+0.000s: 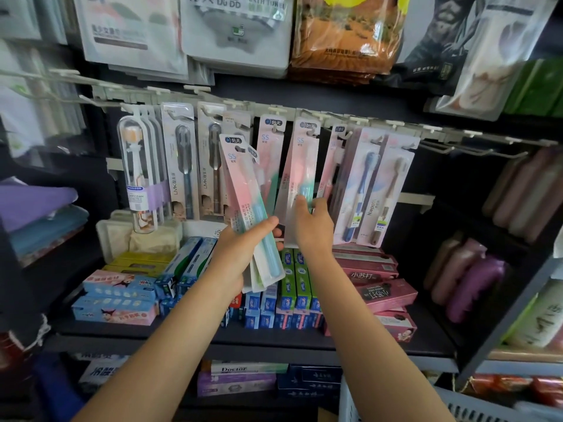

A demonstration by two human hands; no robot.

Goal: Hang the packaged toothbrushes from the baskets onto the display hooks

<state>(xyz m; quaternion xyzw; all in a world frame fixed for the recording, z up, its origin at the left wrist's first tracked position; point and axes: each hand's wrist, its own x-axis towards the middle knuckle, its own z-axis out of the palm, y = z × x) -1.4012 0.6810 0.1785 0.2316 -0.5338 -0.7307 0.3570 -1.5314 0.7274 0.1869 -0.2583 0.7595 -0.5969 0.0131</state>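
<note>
My left hand [243, 254] grips a small stack of pink and teal packaged toothbrushes [246, 196], fanned and tilted left, below the hook rail. My right hand [313, 223] pinches the lower part of another pink toothbrush pack [300, 175] whose top is up at a display hook [310, 130]; whether its hole sits on the hook I cannot tell. More toothbrush packs hang along the rail [274, 109]: clear-cased ones [140, 172] at the left, blue and brown ones [374, 190] at the right. Bare hooks [475, 150] stick out at the far right.
Toothpaste boxes [292, 296] fill the shelf under my hands, pink ones [377, 284] on the right. Towel packs [237, 35] hang above the rail. A white basket [396, 406] shows at the bottom right. Folded towels [39, 214] lie at the left, rolled cloths [475, 275] at the right.
</note>
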